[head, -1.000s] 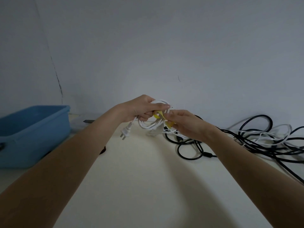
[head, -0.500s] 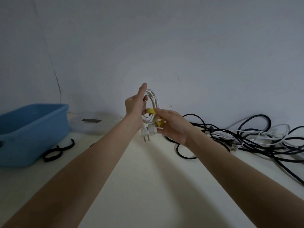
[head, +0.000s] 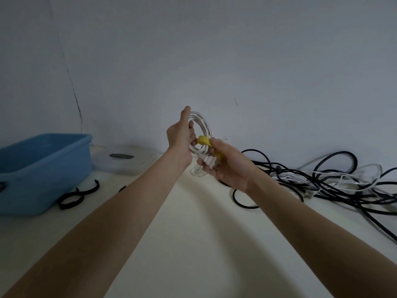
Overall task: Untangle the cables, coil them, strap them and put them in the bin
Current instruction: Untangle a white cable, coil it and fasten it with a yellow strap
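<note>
A pale cream worktop (head: 193, 244) runs away from me to a plain grey-white wall (head: 214, 50), its near and middle stretch bare between my forearms. Above the middle of it I hold the coiled white power cable (head: 202, 125) up on edge, its ring facing roughly left and right, so its long axis stands nearly upright. My left hand (head: 179, 136) grips the coil's left side with the thumb raised along the rim. My right hand (head: 227, 164) pinches the flat yellow strap (head: 205, 141) that wraps the coil's lower right part, and cups the white plug (head: 206, 161) hanging below.

The open blue plastic bin (head: 43, 160) sits at the worktop's left edge, well left of the coil, so my left hand is nearer to it. I judge the strap needs closing first. Black strap loops (head: 75, 194) lie just beside the bin's near corner. Behind the bin, by the wall, rests a translucent white lid (head: 122, 158). Toward the far right edge sprawls the tangle of black and white cables (head: 333, 181), clear of a leftward path.
</note>
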`<state>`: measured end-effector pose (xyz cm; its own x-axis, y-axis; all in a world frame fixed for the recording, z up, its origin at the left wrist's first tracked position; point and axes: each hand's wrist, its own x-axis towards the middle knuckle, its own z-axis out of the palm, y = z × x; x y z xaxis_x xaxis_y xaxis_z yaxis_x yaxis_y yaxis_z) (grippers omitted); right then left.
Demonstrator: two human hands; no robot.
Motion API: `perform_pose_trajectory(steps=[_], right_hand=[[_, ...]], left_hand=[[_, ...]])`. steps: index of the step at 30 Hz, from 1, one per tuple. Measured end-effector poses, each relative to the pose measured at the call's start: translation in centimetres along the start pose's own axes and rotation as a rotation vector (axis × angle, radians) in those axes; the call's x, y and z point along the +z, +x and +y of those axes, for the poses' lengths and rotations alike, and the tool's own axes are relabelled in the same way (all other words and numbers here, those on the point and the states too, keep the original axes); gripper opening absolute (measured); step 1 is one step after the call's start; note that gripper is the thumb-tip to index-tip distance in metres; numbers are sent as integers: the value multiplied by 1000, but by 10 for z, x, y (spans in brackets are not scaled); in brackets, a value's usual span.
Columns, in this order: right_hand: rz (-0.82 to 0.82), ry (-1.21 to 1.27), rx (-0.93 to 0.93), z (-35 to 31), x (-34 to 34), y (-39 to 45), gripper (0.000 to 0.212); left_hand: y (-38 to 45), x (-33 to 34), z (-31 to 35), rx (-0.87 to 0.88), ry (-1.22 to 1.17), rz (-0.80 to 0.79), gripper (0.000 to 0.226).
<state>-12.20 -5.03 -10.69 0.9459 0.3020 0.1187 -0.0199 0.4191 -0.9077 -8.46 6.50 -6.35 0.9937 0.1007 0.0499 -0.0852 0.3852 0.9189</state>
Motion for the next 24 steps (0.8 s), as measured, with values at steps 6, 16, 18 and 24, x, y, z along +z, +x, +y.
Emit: perform_pose_trajectory(steps=[6,16,18,24], right_hand=[[20,-347,172,-35,-22,-5,14],[-267,-903,421,-69,-17,-8,24],[-268,-927,446,-68,-18,-8,24],[-191,-865,465,-63,-29,-11,17]], left_hand=[[10,-34,7,-273,319,-551,44],[0,-40,13,-242,1029,-956,15],[-6,-35,8,-131,1153,-965,14],[-11,-29,-5,57,1217,-1010,14]])
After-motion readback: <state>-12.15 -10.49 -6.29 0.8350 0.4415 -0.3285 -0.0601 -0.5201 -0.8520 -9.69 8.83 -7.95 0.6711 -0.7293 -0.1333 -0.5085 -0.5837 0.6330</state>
